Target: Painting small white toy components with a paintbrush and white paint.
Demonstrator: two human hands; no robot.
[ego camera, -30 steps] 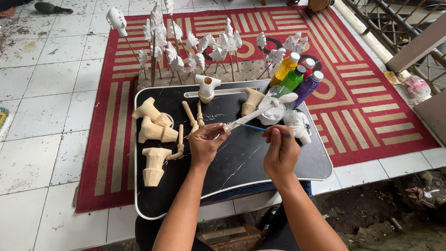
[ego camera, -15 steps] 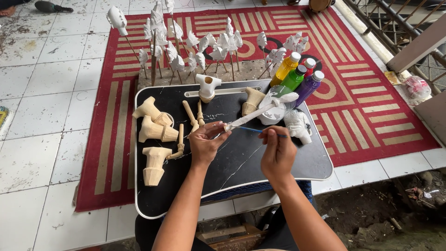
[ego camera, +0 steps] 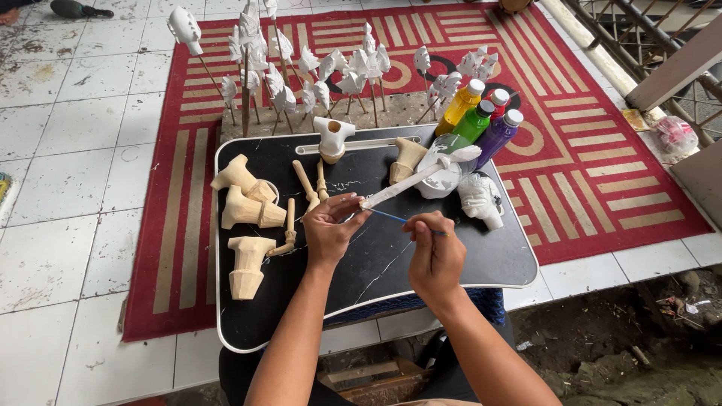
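- Red rug [ego camera: 602, 173] with cream stripes lies on the white tiled floor [ego camera: 68, 225]; it extends beyond the black tray on the far side and both flanks.
- Black tray [ego camera: 391, 263] with a pale rim serves as the desk surface and as the landmark here.
- Row of white-painted carved figures on sticks [ego camera: 331, 68] stands upright just beyond the tray's far edge.
- Three unpainted wooden carvings [ego camera: 244, 207] sit on the tray's left part, close together.
- Three paint bottles [ego camera: 481, 120], yellow, green and purple, stand at the tray's far right corner.
- White carved head [ego camera: 481, 199] lies on the tray's right part, near the bottles.
- Left hand [ego camera: 331, 225] is over the tray's middle; its fingers are pinched on the near end of a white-painted stick piece [ego camera: 410, 184], which slants up toward the bottles.
- Right hand [ego camera: 436, 252] is just right of the left hand, over the tray's near half; its fingers are clenched on a thin blue brush [ego camera: 391, 216], whose tip points at the stick's held end.
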